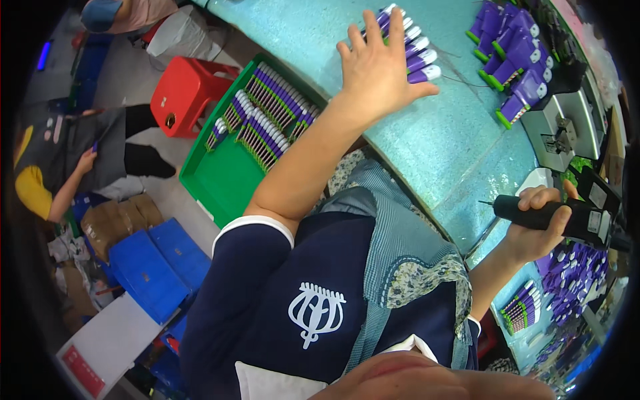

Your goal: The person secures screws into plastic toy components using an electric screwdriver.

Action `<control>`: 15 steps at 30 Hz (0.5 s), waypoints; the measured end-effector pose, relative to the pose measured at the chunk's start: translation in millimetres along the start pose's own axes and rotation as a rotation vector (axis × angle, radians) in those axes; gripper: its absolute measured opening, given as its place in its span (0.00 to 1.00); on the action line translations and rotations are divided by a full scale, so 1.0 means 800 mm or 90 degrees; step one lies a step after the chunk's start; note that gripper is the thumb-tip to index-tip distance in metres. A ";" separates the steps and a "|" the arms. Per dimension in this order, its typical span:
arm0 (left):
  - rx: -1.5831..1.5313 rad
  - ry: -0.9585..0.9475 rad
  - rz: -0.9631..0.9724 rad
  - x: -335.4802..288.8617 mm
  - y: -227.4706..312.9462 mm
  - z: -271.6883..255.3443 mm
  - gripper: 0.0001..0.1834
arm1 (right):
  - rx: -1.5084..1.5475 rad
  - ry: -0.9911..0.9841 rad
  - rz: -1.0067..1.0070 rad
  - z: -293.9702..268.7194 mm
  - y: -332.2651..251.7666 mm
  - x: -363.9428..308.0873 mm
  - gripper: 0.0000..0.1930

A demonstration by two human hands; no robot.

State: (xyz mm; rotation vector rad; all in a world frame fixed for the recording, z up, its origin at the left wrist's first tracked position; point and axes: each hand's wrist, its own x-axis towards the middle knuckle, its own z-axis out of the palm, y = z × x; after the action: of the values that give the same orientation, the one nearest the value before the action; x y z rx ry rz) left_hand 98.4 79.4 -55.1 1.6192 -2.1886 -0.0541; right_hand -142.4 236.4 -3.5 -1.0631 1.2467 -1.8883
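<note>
My left hand (377, 70) reaches over the blue-green worktop, fingers spread and stretched out. Beneath and beside it is a row of slim purple plastic pieces with white rounded ends (420, 60); the palm hides part of the row, and firm contact cannot be made out. In my right hand (537, 230) is a black electric screwdriver (520, 212), its thin bit pointing left over the worktop. Fingers and thumb wrap round its body. Above that hand stands a grey metal fixture (567, 133) with a small clamp-like part.
Purple and green parts (513, 60) lie in a pile at the far right. A green tray (207, 180) beside the worktop holds rows of similar pieces. More pieces (523, 307) and a purple heap (577, 280) lie lower right. A red stool (183, 97), blue bins (150, 267) and another person (93, 150) are left.
</note>
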 end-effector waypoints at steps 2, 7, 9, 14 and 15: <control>-0.136 0.074 0.108 -0.009 -0.009 -0.027 0.57 | 0.006 -0.016 0.008 -0.008 -0.003 0.000 0.25; -0.249 0.122 -0.192 -0.152 -0.164 -0.022 0.13 | 0.016 -0.041 0.024 -0.033 -0.006 0.002 0.25; -0.097 -0.230 -0.404 -0.274 -0.226 0.003 0.16 | -0.005 -0.030 0.043 -0.031 -0.007 0.001 0.24; 0.169 -0.446 -0.329 -0.437 -0.215 0.027 0.21 | 0.010 -0.062 0.070 -0.023 -0.011 -0.001 0.23; 0.159 -0.446 -0.336 -0.445 -0.216 0.035 0.21 | 0.004 -0.071 0.069 -0.020 -0.016 -0.003 0.23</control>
State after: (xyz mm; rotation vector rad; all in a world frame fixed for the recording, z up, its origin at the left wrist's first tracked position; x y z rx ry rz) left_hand 329.7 346.2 -236.2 2.5892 -2.2026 -0.6013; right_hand -155.9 249.7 4.1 -1.0609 1.2105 -1.7259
